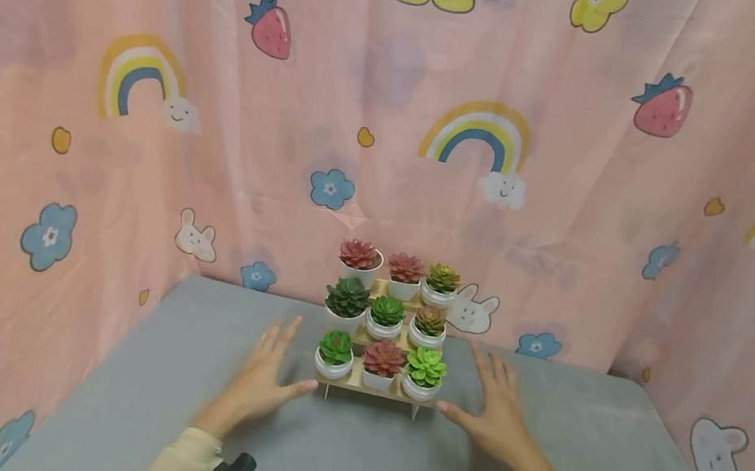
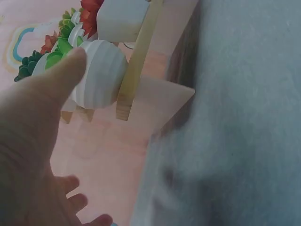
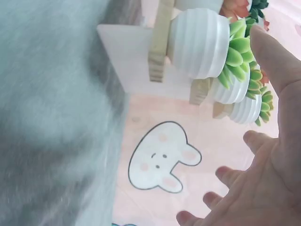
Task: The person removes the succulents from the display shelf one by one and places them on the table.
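Observation:
A three-tier wooden stand (image 1: 355, 384) carries several small potted succulents in white pots, three to a tier. On its front tier are a green succulent (image 1: 335, 348), a reddish one (image 1: 383, 358) and a bright green one (image 1: 426, 368). To the left of the stand, my left hand (image 1: 261, 376) is spread with its thumb toward the front corner. My right hand (image 1: 499, 416) mirrors it on the right side, fingers extended. Both wrist views show the thumbs close to the front white pots (image 2: 101, 74), (image 3: 200, 43), and neither hand holds anything.
The stand rests on a grey table (image 1: 356, 463) near its back edge. Behind and around the table hangs a pink curtain (image 1: 405, 59) printed with rainbows, strawberries and rabbits. Each wrist wears a black device (image 1: 232, 470).

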`<state>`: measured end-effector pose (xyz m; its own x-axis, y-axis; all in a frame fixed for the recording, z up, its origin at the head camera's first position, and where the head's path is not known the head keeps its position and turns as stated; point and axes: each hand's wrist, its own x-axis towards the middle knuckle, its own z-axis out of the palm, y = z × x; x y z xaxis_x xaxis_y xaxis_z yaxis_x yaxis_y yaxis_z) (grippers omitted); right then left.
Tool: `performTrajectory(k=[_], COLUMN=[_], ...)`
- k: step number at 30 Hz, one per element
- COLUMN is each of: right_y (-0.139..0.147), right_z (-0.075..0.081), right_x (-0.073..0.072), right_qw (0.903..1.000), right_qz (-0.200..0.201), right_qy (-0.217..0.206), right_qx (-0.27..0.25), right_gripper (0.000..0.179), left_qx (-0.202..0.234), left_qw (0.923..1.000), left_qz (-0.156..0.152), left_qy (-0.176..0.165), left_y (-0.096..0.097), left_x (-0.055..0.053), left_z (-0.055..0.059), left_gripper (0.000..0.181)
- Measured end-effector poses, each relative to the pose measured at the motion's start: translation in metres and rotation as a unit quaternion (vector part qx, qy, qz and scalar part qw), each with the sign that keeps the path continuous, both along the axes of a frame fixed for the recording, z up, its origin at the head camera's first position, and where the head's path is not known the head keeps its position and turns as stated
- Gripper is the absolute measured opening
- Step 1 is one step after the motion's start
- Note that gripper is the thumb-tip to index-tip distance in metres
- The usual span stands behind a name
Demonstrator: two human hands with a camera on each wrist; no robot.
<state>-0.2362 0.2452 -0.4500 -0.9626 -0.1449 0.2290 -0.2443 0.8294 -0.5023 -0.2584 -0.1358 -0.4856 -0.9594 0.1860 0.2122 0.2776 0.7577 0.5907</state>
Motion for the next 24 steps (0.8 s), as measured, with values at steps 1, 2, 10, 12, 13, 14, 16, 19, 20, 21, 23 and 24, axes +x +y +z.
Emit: performTrajectory(k=[1, 2, 10, 12, 13, 14, 16, 19, 20, 21, 23, 24], right_y=[-0.001, -0.001, -0.004, -0.005, -0.006, -0.007, -0.01, -0.014, -0.016, -0.017, -0.02, -0.022], right_z=[0.0, 0.0, -0.002, -0.004, -0.006, -0.007, -0.01, -0.015, -0.017, -0.019, -0.021, -0.022], right_x=[-0.001, -0.001, -0.007, -0.008, -0.009, -0.009, -0.011, -0.014, -0.015, -0.016, -0.016, -0.016], right_qw=[0.9999, 0.9997, 0.9951, 0.9929, 0.9918, 0.9906, 0.9879, 0.9845, 0.9834, 0.9821, 0.9806, 0.9801], right_qz=[0.006, 0.011, 0.043, 0.047, 0.047, 0.049, 0.05, 0.054, 0.055, 0.054, 0.054, 0.053], right_qy=[-0.004, -0.008, -0.029, -0.044, -0.051, -0.058, -0.067, -0.066, -0.065, -0.065, -0.066, -0.066], right_qx=[-0.01, -0.02, -0.084, -0.1, -0.107, -0.114, -0.13, -0.154, -0.16, -0.168, -0.176, -0.179], right_gripper=[0.107, 0.107, 0.092, 0.089, 0.088, 0.087, 0.083, 0.077, 0.076, 0.075, 0.073, 0.072], left_qx=[0.019, 0.037, 0.143, 0.165, 0.174, 0.186, 0.203, 0.22, 0.225, 0.227, 0.233, 0.236], left_qw=[0.9998, 0.9992, 0.9872, 0.9822, 0.9798, 0.9768, 0.9718, 0.9666, 0.9651, 0.9644, 0.9621, 0.9612], left_qz=[-0.008, -0.016, -0.054, -0.068, -0.075, -0.082, -0.093, -0.104, -0.105, -0.104, -0.108, -0.108], left_qy=[-0.001, -0.005, -0.045, -0.057, -0.062, -0.068, -0.076, -0.081, -0.084, -0.087, -0.091, -0.093], left_y=[0.001, 0.003, 0.013, 0.015, 0.016, 0.017, 0.018, 0.018, 0.018, 0.018, 0.018, 0.018], left_x=[-0.002, -0.004, -0.014, -0.015, -0.015, -0.015, -0.016, -0.017, -0.018, -0.018, -0.019, -0.02], left_z=[-0.003, -0.005, -0.02, -0.022, -0.023, -0.024, -0.026, -0.03, -0.031, -0.032, -0.035, -0.036], left_gripper=[0.102, 0.1, 0.087, 0.086, 0.086, 0.086, 0.085, 0.081, 0.079, 0.076, 0.071, 0.068])
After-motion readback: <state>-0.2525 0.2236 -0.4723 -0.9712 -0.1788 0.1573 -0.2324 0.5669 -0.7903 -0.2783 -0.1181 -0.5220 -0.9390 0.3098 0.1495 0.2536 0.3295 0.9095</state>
